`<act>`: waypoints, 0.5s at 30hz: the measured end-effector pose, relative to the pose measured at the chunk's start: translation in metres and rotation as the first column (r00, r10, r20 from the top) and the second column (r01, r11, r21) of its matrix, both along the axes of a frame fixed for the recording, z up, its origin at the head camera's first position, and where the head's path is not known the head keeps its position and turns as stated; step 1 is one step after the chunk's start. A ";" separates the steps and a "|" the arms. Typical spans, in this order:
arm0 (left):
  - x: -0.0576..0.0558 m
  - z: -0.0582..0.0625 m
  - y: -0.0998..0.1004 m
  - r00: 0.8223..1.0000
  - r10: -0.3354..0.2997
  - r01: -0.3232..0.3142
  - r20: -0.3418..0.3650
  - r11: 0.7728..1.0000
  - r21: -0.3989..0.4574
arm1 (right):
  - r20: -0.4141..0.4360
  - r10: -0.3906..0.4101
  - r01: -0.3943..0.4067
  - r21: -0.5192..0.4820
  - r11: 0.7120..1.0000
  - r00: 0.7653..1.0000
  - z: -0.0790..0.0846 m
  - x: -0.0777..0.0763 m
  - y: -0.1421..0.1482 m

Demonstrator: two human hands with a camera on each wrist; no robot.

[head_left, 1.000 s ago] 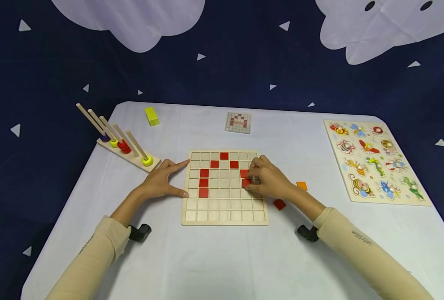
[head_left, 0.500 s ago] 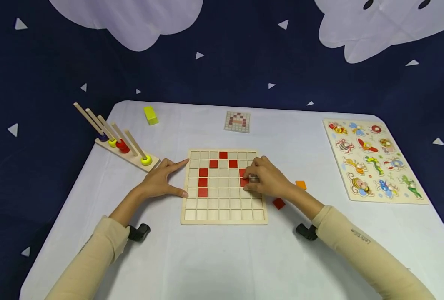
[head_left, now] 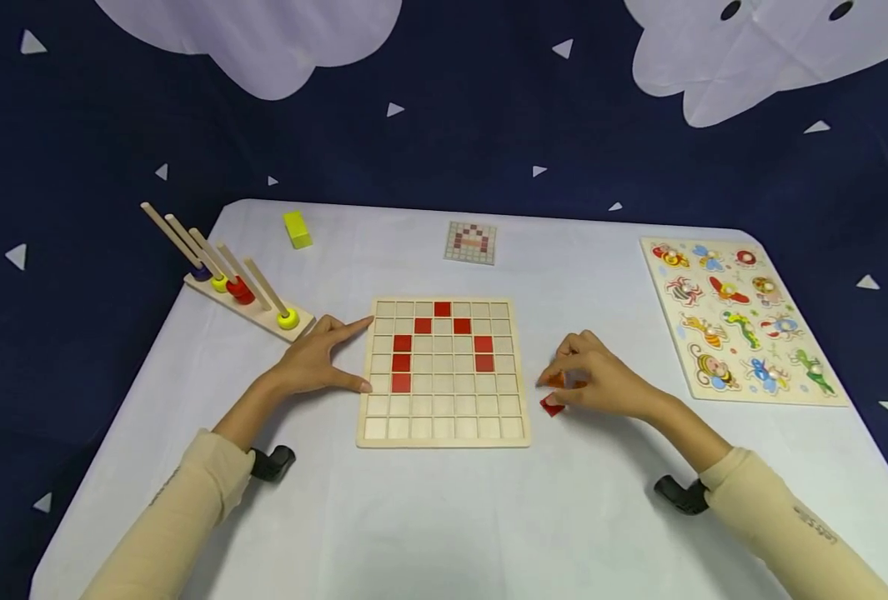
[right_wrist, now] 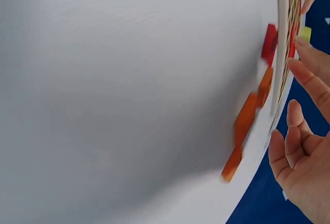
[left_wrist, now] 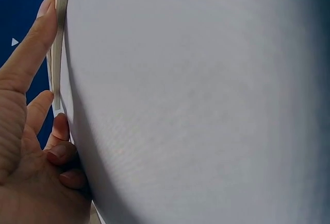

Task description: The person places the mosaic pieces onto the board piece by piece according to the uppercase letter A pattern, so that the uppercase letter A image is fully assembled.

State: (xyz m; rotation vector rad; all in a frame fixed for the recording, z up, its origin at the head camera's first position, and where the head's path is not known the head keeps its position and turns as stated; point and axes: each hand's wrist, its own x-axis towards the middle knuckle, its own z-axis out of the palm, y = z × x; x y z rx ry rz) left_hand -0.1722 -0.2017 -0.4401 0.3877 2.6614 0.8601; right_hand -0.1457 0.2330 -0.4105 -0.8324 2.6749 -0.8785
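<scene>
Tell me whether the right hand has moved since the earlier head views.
Yes: the right hand has moved rightward, off the grid board, to the loose red tile.

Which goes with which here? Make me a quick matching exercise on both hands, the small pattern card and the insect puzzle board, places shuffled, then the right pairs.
1. left hand
2. right hand
3. pattern card
4. insect puzzle board

A. beyond the grid board, toward the far edge
B. touching the grid board's left side
C. near the right edge of the table
D. at a loose red tile

Pairs: 1-B; 2-D; 3-A; 4-C
</scene>
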 end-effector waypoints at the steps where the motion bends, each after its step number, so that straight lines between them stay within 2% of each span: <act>1: 0.000 0.000 0.000 1.000 0.002 -0.002 0.002 1.000 -0.002 | 0.001 -0.001 0.001 0.000 1.000 1.000 -0.001 0.002 0.004; 8: 0.000 0.000 -0.002 1.000 0.000 0.000 0.001 1.000 -0.010 | -0.033 0.009 -0.008 0.025 1.000 0.999 -0.009 0.011 0.016; 15: 0.000 0.001 0.000 1.000 -0.002 0.002 -0.006 1.000 0.000 | -0.152 0.003 -0.002 0.003 1.000 0.988 -0.020 0.017 0.013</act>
